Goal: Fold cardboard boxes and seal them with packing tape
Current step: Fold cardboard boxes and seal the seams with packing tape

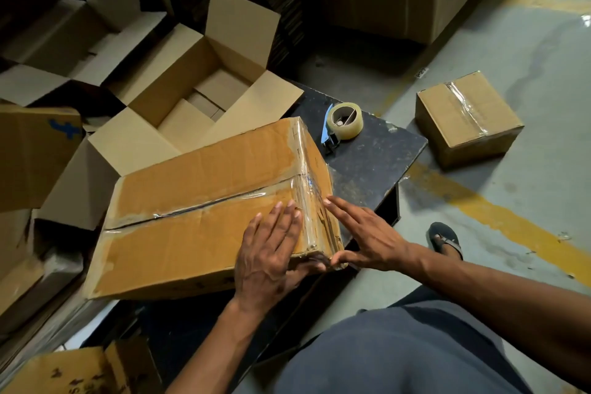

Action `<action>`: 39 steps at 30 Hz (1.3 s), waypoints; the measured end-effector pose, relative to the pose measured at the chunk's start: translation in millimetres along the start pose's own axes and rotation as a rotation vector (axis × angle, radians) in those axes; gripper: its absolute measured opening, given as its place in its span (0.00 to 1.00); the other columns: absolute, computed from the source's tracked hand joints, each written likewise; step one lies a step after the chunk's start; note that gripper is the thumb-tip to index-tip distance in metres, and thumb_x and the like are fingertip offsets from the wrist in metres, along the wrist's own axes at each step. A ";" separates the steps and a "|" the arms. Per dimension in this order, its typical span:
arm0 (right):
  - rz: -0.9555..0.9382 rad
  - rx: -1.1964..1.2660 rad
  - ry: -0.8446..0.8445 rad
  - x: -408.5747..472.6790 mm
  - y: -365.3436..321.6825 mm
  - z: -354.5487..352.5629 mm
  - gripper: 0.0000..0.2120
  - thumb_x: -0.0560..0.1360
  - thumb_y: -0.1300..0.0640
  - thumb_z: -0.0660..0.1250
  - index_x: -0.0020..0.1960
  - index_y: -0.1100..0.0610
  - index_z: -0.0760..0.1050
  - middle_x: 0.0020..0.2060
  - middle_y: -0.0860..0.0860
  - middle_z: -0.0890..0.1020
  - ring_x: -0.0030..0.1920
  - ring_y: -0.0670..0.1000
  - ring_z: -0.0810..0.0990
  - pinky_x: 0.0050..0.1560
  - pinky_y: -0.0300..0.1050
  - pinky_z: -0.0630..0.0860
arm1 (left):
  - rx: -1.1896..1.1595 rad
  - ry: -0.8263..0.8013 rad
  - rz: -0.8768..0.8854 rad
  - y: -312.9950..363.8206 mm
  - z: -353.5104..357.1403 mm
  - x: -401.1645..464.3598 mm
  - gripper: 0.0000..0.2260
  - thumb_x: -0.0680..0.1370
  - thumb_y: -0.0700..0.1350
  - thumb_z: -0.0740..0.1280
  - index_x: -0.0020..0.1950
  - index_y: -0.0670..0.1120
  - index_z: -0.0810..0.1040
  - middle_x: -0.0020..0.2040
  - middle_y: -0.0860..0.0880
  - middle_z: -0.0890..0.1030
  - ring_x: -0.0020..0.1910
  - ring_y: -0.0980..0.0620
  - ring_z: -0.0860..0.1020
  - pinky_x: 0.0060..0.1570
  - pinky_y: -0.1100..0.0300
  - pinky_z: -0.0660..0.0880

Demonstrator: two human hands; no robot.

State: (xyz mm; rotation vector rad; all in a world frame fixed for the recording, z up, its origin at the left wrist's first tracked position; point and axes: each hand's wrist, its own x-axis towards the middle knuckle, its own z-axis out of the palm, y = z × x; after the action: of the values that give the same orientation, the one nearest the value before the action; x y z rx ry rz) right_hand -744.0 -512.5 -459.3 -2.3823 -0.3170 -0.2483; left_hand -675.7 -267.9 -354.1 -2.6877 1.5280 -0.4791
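A closed brown cardboard box (192,211) lies on a low black table (377,163), with clear tape along its top seam and over its right edge. My left hand (268,253) lies flat on the box top near the right corner, fingers straight, thumb under the near edge. My right hand (367,233) presses flat against the taped right end, fingers spread. A roll of clear packing tape on a blue-handled dispenser (343,123) rests on the table beyond the box.
An open box (198,86) with smaller boxes inside stands behind the closed one. A small taped box (468,117) sits on the grey floor at right. Flat and open cartons pile up at left. A sandalled foot (446,240) is beside the table.
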 end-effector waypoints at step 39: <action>-0.004 -0.458 -0.471 299.1 -86.4 -75.5 0.23 0.76 0.34 0.67 0.59 0.52 0.77 0.47 0.50 0.83 0.44 0.51 0.83 0.46 0.50 0.84 | -0.948 0.761 -1.964 -74.7 -66.3 -12.5 0.30 0.77 0.53 0.75 0.76 0.57 0.67 0.67 0.49 0.68 0.59 0.45 0.76 0.61 0.46 0.78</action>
State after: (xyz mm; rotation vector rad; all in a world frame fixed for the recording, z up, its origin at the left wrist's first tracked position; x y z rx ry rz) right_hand -491.6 -454.3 -270.6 -2.8807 -0.5269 0.2775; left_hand -637.1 -209.2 -282.2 -3.7058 -2.2310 -0.7735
